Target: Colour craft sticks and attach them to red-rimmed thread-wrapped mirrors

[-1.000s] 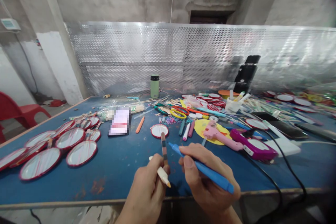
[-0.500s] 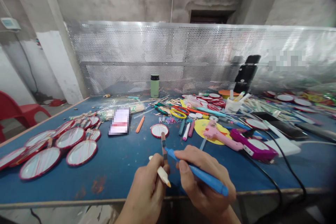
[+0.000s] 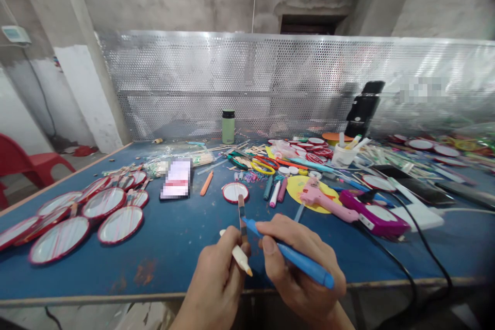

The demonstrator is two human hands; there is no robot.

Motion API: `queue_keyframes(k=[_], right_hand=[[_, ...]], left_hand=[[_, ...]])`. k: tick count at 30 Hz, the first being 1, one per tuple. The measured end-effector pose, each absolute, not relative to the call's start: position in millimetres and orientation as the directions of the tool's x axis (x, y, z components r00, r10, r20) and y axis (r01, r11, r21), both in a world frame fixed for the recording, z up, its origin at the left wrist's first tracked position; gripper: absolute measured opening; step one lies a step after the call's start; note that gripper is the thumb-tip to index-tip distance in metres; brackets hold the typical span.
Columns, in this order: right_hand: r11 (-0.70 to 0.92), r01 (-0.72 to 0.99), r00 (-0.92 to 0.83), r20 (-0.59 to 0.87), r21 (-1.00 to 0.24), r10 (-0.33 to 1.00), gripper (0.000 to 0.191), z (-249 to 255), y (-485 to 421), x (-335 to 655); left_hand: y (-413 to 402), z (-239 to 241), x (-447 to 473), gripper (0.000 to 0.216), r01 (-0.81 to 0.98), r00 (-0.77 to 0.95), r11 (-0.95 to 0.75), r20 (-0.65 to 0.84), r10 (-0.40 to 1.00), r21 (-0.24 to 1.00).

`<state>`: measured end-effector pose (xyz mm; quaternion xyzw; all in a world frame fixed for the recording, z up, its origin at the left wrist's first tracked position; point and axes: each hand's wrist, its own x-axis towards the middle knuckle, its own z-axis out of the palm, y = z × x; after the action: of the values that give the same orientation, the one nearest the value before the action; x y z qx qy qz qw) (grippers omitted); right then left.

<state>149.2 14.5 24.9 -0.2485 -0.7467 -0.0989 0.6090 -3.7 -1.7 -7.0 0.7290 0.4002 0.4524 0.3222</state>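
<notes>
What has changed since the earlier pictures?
The right hand moved the blue marker leftward, bringing its tip up to the striped stick. Nothing was taken or released. The left hand, holding the stick and white marker, and the red-rimmed disc stayed put.

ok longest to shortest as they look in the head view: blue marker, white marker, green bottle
1. Blue marker in the right hand
2. White marker in the left hand, partly covered
3. Green bottle, farther back, so true rank unsure
</notes>
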Motion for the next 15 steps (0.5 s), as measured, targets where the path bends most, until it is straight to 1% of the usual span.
queue_keyframes(k=[15], right_hand=[[0.845, 0.506, -0.100, 0.962, -0.171, 0.254, 0.020, 22.4, 12.6, 152.3]], left_hand=[[-0.4, -5.4, -2.8, 0.027, 0.287, 0.285, -0.464, 0.387, 0.877, 0.838]])
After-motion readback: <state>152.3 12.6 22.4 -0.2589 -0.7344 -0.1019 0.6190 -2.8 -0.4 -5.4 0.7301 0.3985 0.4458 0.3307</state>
